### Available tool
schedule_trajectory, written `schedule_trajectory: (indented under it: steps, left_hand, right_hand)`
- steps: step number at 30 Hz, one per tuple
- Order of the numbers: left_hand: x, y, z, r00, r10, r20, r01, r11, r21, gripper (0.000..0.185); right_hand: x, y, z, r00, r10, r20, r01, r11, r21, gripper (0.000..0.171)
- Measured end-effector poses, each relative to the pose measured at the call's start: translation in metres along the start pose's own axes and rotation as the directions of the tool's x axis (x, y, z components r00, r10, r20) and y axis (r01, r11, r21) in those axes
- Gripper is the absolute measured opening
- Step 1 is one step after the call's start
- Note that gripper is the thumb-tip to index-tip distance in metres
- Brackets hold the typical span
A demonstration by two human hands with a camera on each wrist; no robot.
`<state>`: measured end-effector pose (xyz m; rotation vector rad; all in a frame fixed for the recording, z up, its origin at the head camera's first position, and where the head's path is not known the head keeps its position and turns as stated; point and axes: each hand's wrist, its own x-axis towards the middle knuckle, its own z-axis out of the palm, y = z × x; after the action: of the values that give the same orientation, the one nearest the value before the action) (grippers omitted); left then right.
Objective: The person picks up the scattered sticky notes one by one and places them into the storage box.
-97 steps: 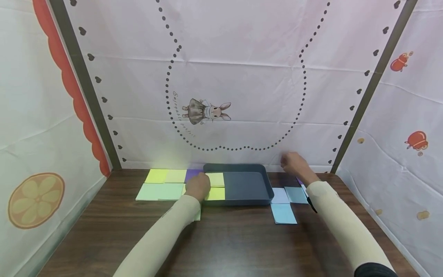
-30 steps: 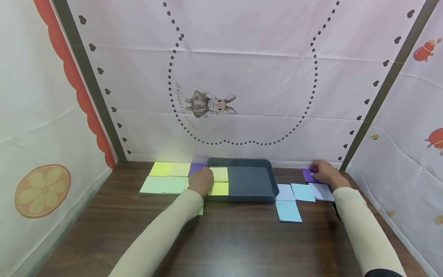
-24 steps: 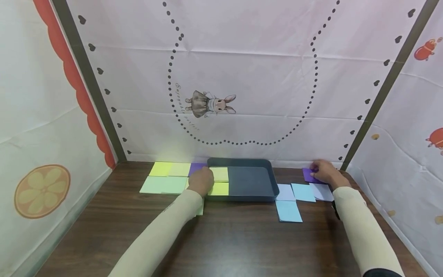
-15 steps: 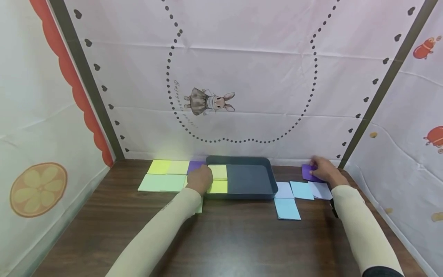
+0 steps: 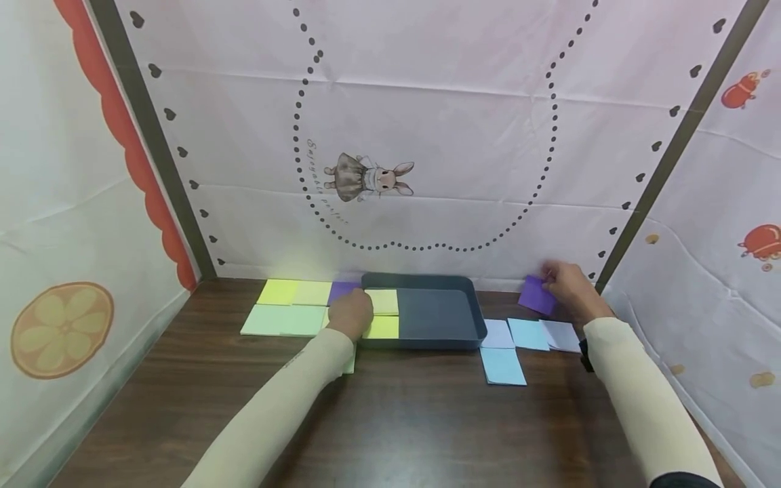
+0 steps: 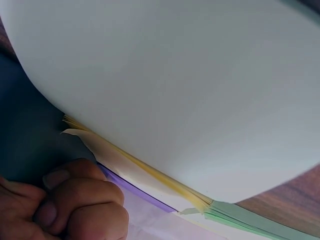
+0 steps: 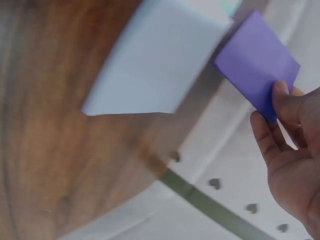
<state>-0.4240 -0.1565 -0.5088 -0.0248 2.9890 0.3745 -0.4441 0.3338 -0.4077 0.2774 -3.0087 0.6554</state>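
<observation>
Purple pad (image 7: 260, 60) could slip or swivel: R hand (image 5: 572, 288) pinches one end only, thumb on one face, fingers behind. Bulk juts past fingertips, tilted, nr back cloth (image 5: 451, 135). If dropped, might knock lavender pad (image 5: 560, 336), just nearer. Further L: dark tray (image 5: 439, 324); L hand (image 5: 350, 313) at its L wall, fingers curled, can't tell if gripping.

My left hand (image 5: 351, 314) hides part of the tray (image 5: 439, 315), and my left sleeve (image 5: 287, 393) most of a green pad (image 5: 350, 366). In the left wrist view, a pale shape (image 6: 165, 100) I can't identify blocks much. The right wrist view crops my right hand (image 7: 297, 170) and blurs a pale pad (image 7: 155, 65).
</observation>
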Motion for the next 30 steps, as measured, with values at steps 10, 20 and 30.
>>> schedule_trajectory:
  steps: [10, 20, 30]
  left_hand:
    - [0.001, -0.002, 0.002, 1.000, 0.012, -0.015, -0.012, 1.000, -0.001, 0.023]
    - [0.003, -0.003, 0.005, 0.999, 0.001, -0.038, -0.002, 1.000, -0.026, 0.023]
    - [-0.003, 0.000, 0.000, 1.000, 0.006, -0.028, -0.007, 1.000, -0.028, 0.029]
  right_hand:
    - [0.012, -0.054, -0.018, 0.998, -0.068, 0.010, 0.068, 0.997, 0.029, 0.010]
    - [0.010, -0.128, -0.004, 0.976, -0.219, 0.019, 0.216, 0.971, 0.100, 0.019]
    - [0.002, -0.182, 0.035, 0.908, -0.405, 0.106, 0.390, 0.911, 0.135, 0.018]
